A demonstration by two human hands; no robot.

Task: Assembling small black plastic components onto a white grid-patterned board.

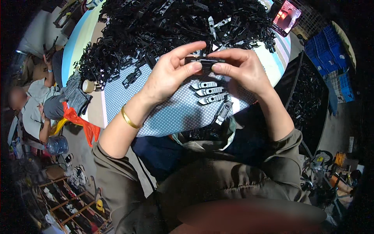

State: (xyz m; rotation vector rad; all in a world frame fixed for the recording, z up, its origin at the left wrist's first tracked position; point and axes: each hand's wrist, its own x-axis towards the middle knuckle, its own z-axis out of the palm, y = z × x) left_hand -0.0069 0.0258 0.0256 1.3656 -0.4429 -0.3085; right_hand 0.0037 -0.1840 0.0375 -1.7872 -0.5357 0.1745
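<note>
Thumbs (193,68) and fingers (235,54) of my part-curled left hand (167,72) and right hand (250,72) pinch a slim black piece (206,61), straight, its upper edge glinting pale, over the dotted cloth (167,117), between the dark heap (148,27) and three silver-topped pieces (210,92).

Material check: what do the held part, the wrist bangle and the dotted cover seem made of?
Held part: probably hard plastic, black with a slight sheen.
Bangle: likely metal, polished gold tone with bright highlights.
Dotted cover: cloth or plastic sheeting, unclear; smooth-looking, lying flat.
</note>
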